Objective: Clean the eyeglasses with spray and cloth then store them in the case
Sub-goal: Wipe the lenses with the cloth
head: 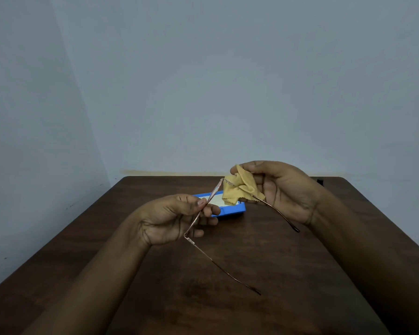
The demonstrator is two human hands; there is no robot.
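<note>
Eyeglasses pinched by left hand | right hand grips cloth at far hinge | case partly hidden

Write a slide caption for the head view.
Left hand pinches the eyeglasses; right hand holds a yellow cloth against them, blue case behind.

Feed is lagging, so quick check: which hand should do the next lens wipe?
Right: the right hand grips the yellow cloth at the far end of the eyeglasses; the left hand pinches them, likely steadying.
</note>
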